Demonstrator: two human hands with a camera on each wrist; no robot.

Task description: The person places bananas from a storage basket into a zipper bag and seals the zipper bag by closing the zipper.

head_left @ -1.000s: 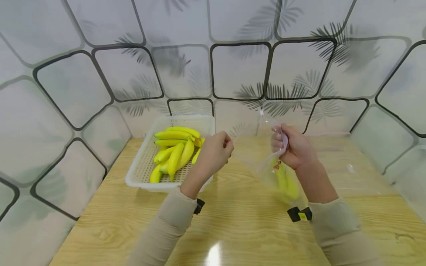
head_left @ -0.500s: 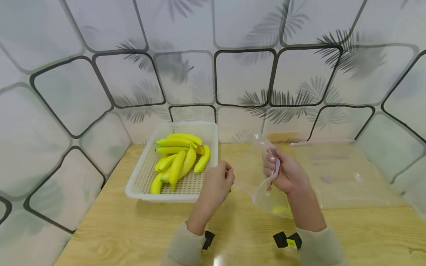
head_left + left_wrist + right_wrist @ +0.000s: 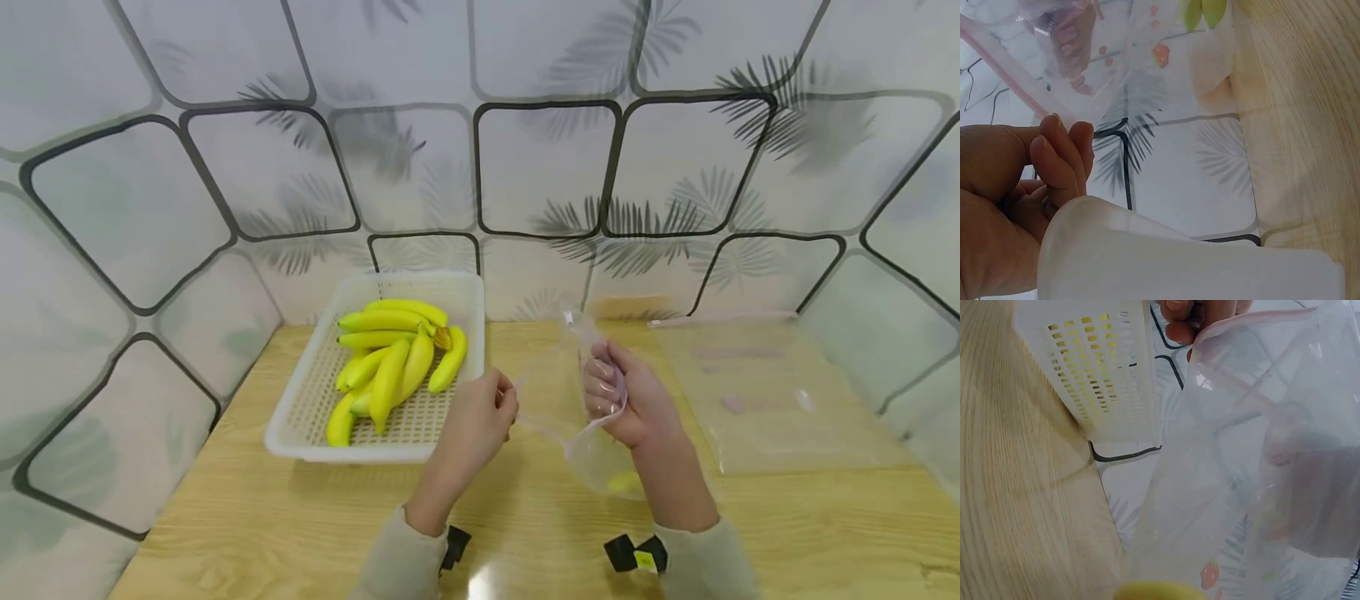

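Note:
Between both hands hangs a clear zip bag [image 3: 588,462] with a pink edge and small red prints. My left hand [image 3: 478,421] pinches one side of its mouth between thumb and fingers, beside the basket's right front corner. The opposite side is bunched in my right hand [image 3: 633,408], its fingers curled around the plastic. The mouth stands spread apart. Low in the bag lie bananas [image 3: 1204,12], seen as two tips in the left wrist view; only a yellow patch shows in the head view. The white basket [image 3: 345,454] at left holds several yellow bananas [image 3: 390,375].
A second clear zip bag [image 3: 787,417] lies flat on the wooden table [image 3: 540,550] at the right. Behind the table rises a patterned backdrop [image 3: 540,167] with dark outlines and leaf prints. The basket's wall [image 3: 1085,375] is close to the left hand.
Both hands have shifted lower in the head view, and the right hand has come somewhat leftward with the bag. The bananas in the bag show less than before. Both holds stay the same.

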